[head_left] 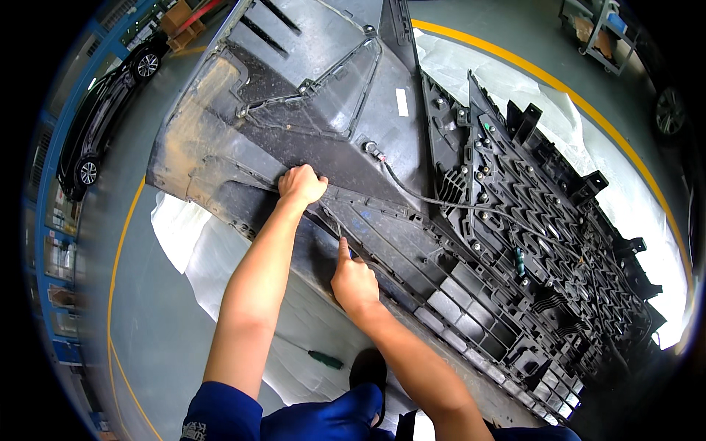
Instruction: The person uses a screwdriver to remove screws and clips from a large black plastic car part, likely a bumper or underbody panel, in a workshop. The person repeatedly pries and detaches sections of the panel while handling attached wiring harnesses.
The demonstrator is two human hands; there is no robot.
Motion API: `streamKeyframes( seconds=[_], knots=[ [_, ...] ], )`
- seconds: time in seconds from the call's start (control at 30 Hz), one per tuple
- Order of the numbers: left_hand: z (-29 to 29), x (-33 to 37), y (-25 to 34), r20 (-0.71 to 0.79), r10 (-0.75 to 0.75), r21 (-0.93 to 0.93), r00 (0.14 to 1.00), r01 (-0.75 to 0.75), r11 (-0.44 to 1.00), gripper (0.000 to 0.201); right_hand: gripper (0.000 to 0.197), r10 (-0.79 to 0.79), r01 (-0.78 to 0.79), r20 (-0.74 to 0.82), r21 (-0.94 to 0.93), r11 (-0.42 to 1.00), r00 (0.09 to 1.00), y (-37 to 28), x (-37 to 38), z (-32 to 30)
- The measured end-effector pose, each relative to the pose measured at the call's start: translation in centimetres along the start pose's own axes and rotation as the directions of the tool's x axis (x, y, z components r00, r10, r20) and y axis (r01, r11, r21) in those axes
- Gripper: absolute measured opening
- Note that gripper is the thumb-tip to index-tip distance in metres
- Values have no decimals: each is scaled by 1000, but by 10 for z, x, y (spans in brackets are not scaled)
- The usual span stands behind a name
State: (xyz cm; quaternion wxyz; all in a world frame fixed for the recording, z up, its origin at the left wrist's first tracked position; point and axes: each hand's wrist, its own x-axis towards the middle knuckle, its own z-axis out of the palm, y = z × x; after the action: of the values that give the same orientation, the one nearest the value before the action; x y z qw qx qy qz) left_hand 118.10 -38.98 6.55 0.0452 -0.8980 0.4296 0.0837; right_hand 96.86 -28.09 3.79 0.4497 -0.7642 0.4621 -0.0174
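A large black plastic car bumper (382,231) lies with its inner side up. My left hand (301,184) is closed on a raised edge of it, near the dusty left end; what the fingertips press is hidden. Lower and to the right, my right hand (354,283) wraps round a slim tool, seemingly a screwdriver (339,231), its index finger stretched along it. The thin shaft points up at the seam below my left hand. Most of the handle is hidden in my palm.
A green-handled screwdriver (326,360) lies on the floor by my shoe (368,367). White sheeting (180,229) is spread under the bumper. A cable (412,192) runs across the part to the grille (548,235). A trolley (607,37) and a black car (110,110) stand farther off.
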Motion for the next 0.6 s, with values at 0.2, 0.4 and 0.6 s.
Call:
streamKeyframes(
  seconds=[0.2,0.4,0.6],
  knots=[
    [4,8,-8,12,-7,-33,1000,7,999,43,63,-20,26,-152,33,999,988,1,1,15],
    [4,13,-13,37,-50,-80,998,53,995,43,61,18,1,-100,183,983,995,-1,2,14],
    [-4,8,-3,105,-85,-58,991,91,994,48,57,106,-143,97,708,691,990,-1,1,1]
  ],
)
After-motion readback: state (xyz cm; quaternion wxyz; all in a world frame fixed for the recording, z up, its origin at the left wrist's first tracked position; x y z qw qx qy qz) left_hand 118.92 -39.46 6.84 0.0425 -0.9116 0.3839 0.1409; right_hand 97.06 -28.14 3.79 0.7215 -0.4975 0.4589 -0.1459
